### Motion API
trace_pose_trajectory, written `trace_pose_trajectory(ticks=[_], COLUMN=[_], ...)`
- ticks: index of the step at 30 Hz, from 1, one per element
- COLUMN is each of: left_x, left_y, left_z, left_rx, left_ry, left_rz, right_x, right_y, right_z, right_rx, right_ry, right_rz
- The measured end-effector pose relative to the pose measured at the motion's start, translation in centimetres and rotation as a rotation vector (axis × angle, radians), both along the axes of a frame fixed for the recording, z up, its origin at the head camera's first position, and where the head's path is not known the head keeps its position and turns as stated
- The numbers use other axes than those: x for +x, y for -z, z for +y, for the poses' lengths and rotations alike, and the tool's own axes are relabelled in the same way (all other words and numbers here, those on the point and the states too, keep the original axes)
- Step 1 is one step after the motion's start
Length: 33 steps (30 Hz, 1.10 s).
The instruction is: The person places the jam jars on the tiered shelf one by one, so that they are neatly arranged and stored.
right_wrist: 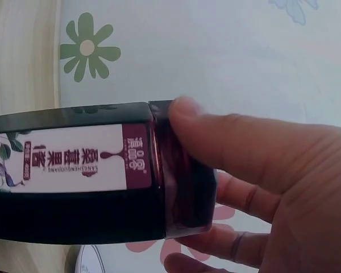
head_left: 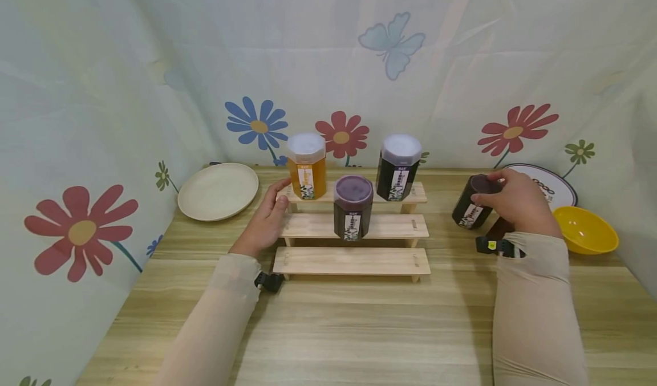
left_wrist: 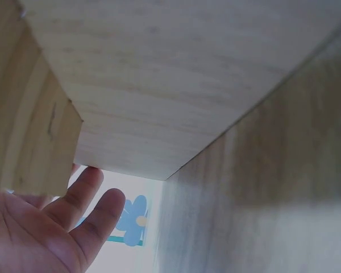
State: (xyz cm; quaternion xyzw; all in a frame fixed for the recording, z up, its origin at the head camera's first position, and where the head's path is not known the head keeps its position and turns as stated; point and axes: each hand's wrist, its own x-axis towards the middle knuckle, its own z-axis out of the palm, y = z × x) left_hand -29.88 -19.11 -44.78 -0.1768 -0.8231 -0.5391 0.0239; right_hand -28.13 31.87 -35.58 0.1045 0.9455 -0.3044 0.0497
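My left hand (head_left: 266, 218) holds the left end of the stepped wooden rack (head_left: 354, 260), thumb in front and fingers reaching behind. In the left wrist view the ring and little fingers (left_wrist: 105, 216) extend past the wood. To the rack's right, my right hand (head_left: 523, 198) grips a dark jam jar (head_left: 469, 209) by its lid, thumb on one side and fingers on the other; the jar leans. On the top shelf stand an amber jar (head_left: 308, 172) and a dark jar (head_left: 397, 172), both white-lidded. A purple-lidded jar (head_left: 353, 212) occupies the middle shelf.
At the back left lies a cream plate (head_left: 218, 192). A white dark-rimmed plate (head_left: 559, 186) sits behind my right hand, with a yellow bowl (head_left: 585, 232) in front of it. A dark reddish thing (head_left: 500, 230) shows partly beneath that hand. Flowered cloth (head_left: 308, 61) hangs behind the table.
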Motion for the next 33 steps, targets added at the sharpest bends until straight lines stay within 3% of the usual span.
trace_pose_trajectory(ticks=[9,33], left_x=[-0.06,-0.20], left_y=[0.00,0.20], left_z=[0.01,-0.08], left_rx=[-0.002,0.014], left_ry=[-0.004,0.005], left_rz=[-0.001,-0.003], right_x=[-0.32,-0.45], right_y=[0.16,0.49], right_z=[0.38,0.14], right_rx=[0.029,0.055], right_ry=[-0.073,-0.098], right_rz=[-0.023,0.015])
